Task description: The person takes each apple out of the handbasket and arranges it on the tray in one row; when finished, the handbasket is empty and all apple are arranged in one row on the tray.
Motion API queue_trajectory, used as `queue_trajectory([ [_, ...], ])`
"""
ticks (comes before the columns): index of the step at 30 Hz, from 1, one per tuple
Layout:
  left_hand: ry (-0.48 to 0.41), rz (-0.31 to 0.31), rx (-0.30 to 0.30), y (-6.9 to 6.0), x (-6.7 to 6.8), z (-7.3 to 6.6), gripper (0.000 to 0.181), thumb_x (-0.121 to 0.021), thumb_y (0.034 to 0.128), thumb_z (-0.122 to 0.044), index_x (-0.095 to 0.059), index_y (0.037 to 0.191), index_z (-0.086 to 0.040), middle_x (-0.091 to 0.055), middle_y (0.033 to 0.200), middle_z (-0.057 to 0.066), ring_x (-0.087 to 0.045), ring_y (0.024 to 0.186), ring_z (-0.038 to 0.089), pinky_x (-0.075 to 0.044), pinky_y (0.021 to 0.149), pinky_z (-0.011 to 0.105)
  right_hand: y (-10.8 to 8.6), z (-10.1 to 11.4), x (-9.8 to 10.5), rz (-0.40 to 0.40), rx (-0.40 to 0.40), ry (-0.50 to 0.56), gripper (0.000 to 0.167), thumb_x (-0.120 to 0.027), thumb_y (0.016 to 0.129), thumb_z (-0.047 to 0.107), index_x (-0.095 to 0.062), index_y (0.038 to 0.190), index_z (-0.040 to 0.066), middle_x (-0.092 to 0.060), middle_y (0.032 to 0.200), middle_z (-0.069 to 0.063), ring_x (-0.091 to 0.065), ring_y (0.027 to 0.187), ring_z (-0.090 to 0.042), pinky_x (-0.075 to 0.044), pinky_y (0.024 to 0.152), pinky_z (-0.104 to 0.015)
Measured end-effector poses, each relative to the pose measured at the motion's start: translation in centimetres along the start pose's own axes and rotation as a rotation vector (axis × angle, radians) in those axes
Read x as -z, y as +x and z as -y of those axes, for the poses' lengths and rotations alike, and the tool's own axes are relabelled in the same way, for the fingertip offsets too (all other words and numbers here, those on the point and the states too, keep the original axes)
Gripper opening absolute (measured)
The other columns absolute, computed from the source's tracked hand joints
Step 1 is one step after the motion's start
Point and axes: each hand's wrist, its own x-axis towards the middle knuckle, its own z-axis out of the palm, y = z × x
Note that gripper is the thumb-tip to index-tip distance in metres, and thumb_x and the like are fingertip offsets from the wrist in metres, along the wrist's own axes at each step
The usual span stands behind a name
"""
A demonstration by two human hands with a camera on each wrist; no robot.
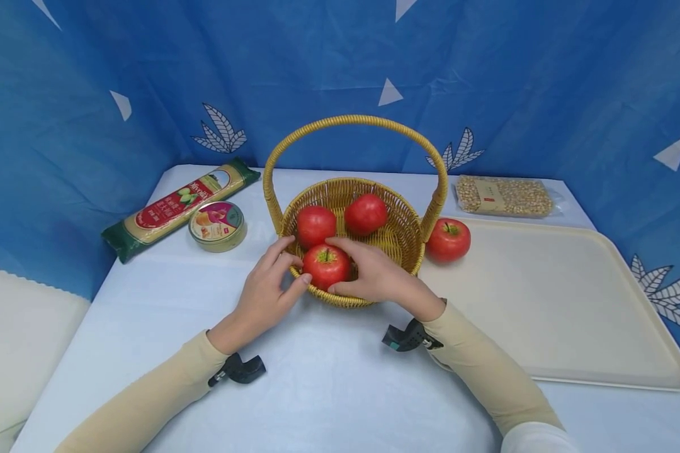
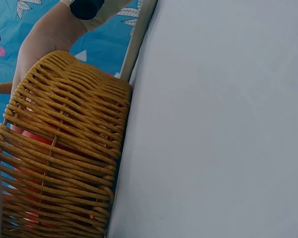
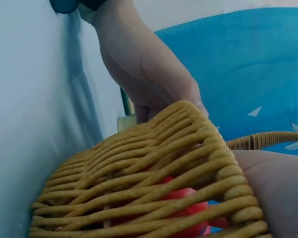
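Note:
A yellow wicker basket (image 1: 351, 302) with a tall arched handle stands mid-table with several red apples inside. My right hand (image 1: 376, 270) reaches over its front right rim and grips the front apple (image 1: 327, 265) between thumb and fingers. At the front left rim, my left hand (image 1: 269, 286) holds the basket, its thumb and bent fingers close beside that same apple. Two more apples sit behind, one at left (image 1: 315, 225) and one at right (image 1: 366, 214). In both wrist views the woven wall (image 2: 64, 148) hides most of the fingertips; red shows through its gaps (image 3: 181, 215).
A beige tray (image 1: 555, 302) lies at right, with one apple (image 1: 448, 240) at its back left corner. Behind it rests a clear pack of beans or grains (image 1: 504, 196). At left are a noodle packet (image 1: 175, 207) and a round tin (image 1: 218, 226). Blue cloth (image 1: 328, 56) hangs behind.

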Motion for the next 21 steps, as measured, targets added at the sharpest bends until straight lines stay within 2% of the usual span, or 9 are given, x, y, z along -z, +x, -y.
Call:
queue_trajectory([
  [9,0.002,-0.004,-0.010,0.10,-0.01,0.04,0.023,-0.068,0.0908,-0.024,-0.064,0.102,-0.005,-0.052,0.148,0.020,-0.053,0.136,0.039,-0.048,0.106,0.061,-0.34,0.09,0.13,0.006,0.019,0.002,0.071,-0.080,0.086,0.026,-0.047,0.149,0.017,-0.061,0.140,-0.011,-0.060,0.126,-0.030,-0.053,0.103,-0.052],
  [16,0.005,-0.010,-0.015,0.06,-0.11,0.17,0.023,-0.068,0.0908,-0.025,-0.064,0.103,-0.006,-0.052,0.148,0.020,-0.053,0.136,0.039,-0.047,0.107,0.060,-0.60,0.21,0.08,-0.032,0.026,0.001,0.066,-0.083,0.082,0.025,-0.056,0.143,0.021,-0.060,0.133,-0.013,-0.059,0.121,-0.029,-0.057,0.095,-0.051],
  [21,0.002,-0.009,-0.013,0.08,-0.14,0.09,0.024,-0.067,0.0915,-0.026,-0.064,0.103,-0.006,-0.052,0.148,0.020,-0.053,0.135,0.038,-0.047,0.107,0.060,-0.64,0.14,0.12,-0.066,0.030,0.047,0.061,-0.084,0.079,0.020,-0.064,0.136,0.021,-0.055,0.134,-0.015,-0.057,0.122,-0.032,-0.057,0.095,-0.053],
])
